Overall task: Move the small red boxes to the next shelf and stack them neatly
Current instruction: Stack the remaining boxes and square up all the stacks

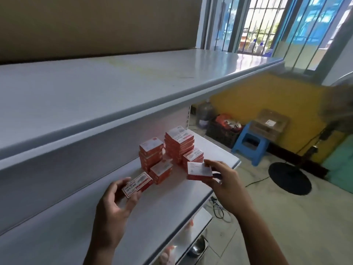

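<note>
A wide white upper shelf (107, 88) spans the scene from the near left to the far right, bare on top, with a brown panel (95, 22) behind it and a barred window (261, 25) at the far right. Below it runs the white middle shelf (172, 203), and on its far right end stand the small red boxes in four stacks: the tallest stack (179, 145) at the far right, a second stack (150, 154) to its left, a short stack (193, 158) nearer on the right, and a low stack (161, 170) nearest the hands. On the floor to the right sit a black fan base (289, 177), a blue stool (250, 143) carrying a clear container (268, 124), a dark crate (222, 131) and, near the bottom edge, what looks like a metal bowl (197, 247), though it is blurred. The left hand (116, 205) pinches one red box (137, 184) between thumb and fingers, tilted, just near the low stack and above the middle shelf. The right hand (221, 180) grips another red box (199, 170) by its right end, white label up, just beside the short stack and lifted off the shelf.
</note>
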The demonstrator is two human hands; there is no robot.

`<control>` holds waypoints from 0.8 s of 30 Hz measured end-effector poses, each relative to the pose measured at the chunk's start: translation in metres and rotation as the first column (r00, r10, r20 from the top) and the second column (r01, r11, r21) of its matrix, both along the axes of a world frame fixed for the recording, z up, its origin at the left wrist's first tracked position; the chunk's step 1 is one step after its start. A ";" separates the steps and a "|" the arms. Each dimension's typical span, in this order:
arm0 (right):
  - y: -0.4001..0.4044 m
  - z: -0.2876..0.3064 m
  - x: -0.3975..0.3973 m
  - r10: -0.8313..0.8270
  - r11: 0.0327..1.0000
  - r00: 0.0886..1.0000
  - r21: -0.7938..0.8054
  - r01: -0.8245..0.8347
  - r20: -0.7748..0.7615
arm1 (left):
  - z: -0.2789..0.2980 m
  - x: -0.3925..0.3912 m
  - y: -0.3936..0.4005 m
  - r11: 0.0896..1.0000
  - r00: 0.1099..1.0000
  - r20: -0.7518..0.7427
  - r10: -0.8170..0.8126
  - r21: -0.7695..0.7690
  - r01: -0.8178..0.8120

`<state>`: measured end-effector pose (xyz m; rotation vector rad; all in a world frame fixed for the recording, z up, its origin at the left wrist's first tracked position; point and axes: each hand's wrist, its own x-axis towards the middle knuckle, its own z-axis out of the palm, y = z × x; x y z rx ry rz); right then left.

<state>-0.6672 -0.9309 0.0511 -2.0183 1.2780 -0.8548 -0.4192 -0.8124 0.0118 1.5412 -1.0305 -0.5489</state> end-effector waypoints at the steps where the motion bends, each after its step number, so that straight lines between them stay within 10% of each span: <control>1: -0.016 -0.001 0.001 0.050 0.999 0.999 0.006 -0.050 0.015 | 0.000 -0.003 -0.006 0.999 0.999 -0.007 0.038 0.003 -0.038; 24: -0.076 -0.032 0.048 0.554 0.831 0.832 -0.083 -0.550 0.033 | -0.013 -0.065 -0.030 0.842 0.841 -0.039 0.539 0.008 -0.540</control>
